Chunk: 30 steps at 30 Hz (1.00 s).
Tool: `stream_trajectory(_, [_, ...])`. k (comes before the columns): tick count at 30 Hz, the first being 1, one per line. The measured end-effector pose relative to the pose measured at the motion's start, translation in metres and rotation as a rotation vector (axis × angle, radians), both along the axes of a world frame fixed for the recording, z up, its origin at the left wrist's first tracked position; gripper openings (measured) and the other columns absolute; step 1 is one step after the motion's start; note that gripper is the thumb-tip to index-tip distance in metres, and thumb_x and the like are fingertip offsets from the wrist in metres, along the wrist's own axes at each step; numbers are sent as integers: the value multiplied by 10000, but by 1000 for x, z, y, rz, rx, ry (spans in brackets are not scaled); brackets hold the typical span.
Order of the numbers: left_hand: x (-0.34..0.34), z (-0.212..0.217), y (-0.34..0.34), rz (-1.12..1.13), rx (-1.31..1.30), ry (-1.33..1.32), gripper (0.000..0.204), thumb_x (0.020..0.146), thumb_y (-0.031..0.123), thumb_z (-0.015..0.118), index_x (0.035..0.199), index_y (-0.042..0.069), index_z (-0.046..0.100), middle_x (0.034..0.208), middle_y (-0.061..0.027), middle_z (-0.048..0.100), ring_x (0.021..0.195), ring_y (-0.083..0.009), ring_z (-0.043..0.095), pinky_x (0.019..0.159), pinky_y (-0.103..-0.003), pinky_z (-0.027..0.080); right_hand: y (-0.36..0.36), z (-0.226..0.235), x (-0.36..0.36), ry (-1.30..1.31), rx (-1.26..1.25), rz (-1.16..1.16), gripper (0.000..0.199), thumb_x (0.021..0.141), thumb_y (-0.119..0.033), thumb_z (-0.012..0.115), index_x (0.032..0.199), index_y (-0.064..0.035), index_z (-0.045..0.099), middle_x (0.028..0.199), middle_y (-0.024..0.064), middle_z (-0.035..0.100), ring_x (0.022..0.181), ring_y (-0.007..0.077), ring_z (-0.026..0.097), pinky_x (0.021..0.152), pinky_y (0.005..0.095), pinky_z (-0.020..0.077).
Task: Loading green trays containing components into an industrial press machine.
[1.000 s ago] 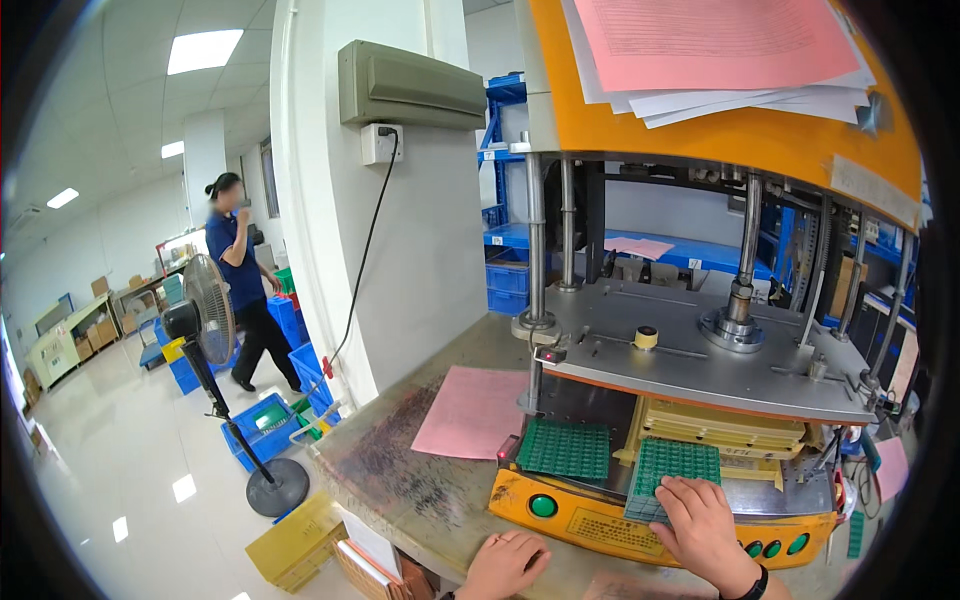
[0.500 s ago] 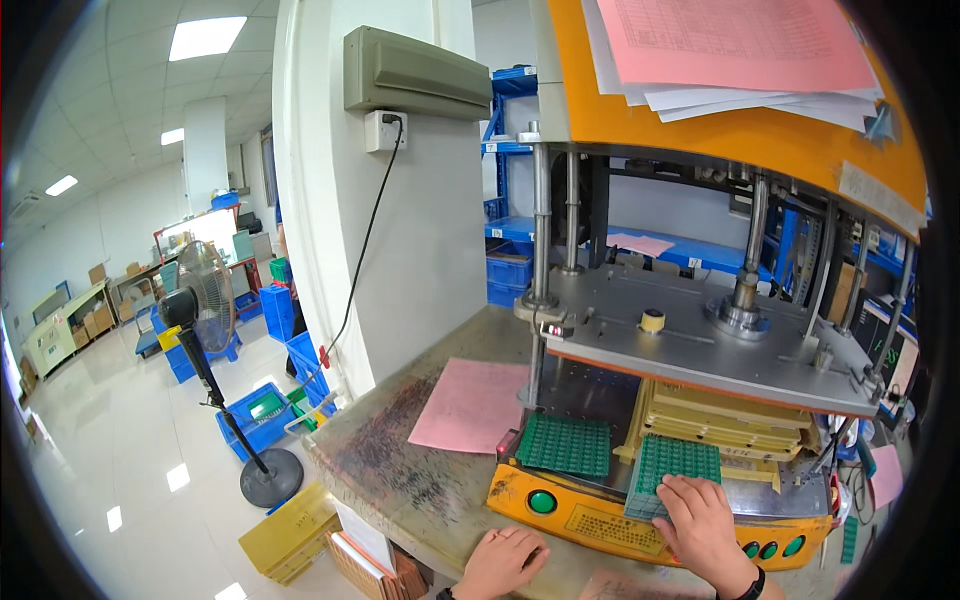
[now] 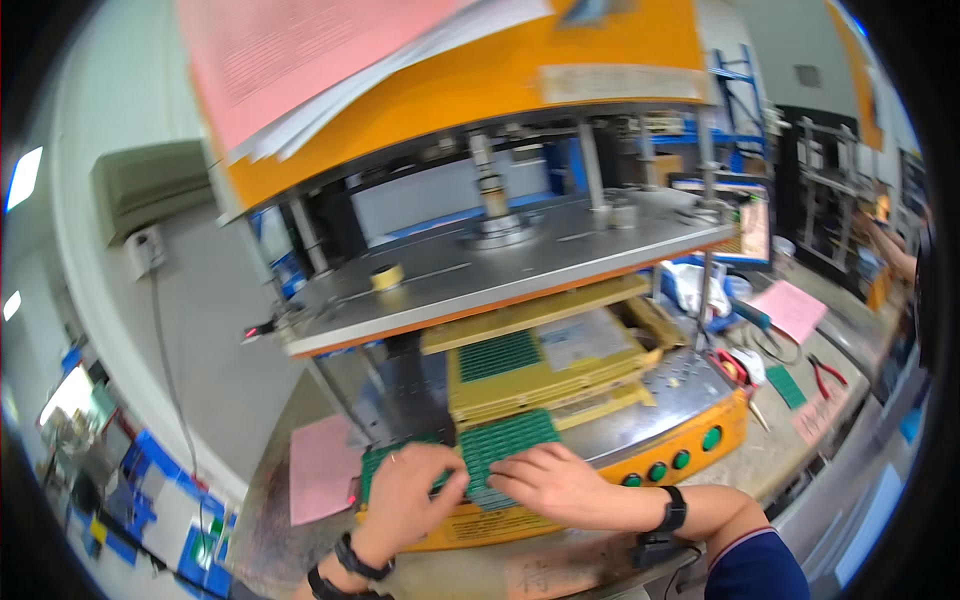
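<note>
My right hand (image 3: 555, 485) grips the near right side of a stack of green circuit board panels (image 3: 510, 432) at the front of an orange press. Just left of it, my left hand (image 3: 412, 490) is half curled, thumb and fingers apart, with nothing visible in it. It hovers over another green panel (image 3: 375, 468) and partly hides it. Behind the stack sits a yellow fixture (image 3: 470, 405) on the press bed, with a green panel (image 3: 498, 355) lying in its recess.
The press's grey plate (image 3: 430, 300) hangs above the fixture and carries a yellow tape roll (image 3: 387, 277). Green buttons (image 3: 657, 472) line the orange front. A pink sheet (image 3: 325, 468) lies at left; red-handled pliers (image 3: 826, 376) and a small green board (image 3: 786, 387) lie at right.
My view has swung right, bringing the fixture and right-hand bench into sight. My left hand has moved from the table edge up to the panels. The right hand stays at the stack.
</note>
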<state>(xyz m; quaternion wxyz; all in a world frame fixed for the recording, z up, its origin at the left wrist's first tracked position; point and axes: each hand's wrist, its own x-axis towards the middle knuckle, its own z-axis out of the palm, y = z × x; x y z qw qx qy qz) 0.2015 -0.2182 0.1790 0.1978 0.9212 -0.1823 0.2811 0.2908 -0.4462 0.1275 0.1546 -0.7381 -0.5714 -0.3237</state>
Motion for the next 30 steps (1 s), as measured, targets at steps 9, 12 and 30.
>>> stream_trajectory(9, [182, 13, 29, 219, 318, 162, 748, 836, 616, 643, 1370, 101, 541, 1439, -226, 471, 1379, -393, 385, 1129, -456, 305, 2, -5, 1, -41, 69, 88, 334, 840, -137, 563, 1166, -74, 585, 1215, 34, 606, 1123, 179, 564, 935, 325, 418])
stream_trajectory(12, [199, 15, 44, 47, 295, 192, 808, 814, 622, 679, 1397, 89, 513, 1448, -224, 466, 1383, -374, 394, 1129, -441, 312, 2, -5, 2, -31, 58, 89, 339, 838, -138, 565, 1171, -77, 586, 1210, 29, 608, 1123, 178, 564, 939, 329, 416])
stream_trajectory(30, [167, 6, 71, -9, 67, 88, 809, 753, 542, 754, 1376, 92, 501, 1352, -193, 549, 1267, -381, 501, 1089, -469, 362, 3, -2, 2, -5, 14, 74, 366, 836, -128, 581, 1200, -92, 580, 1229, 27, 606, 1109, 187, 567, 928, 341, 418])
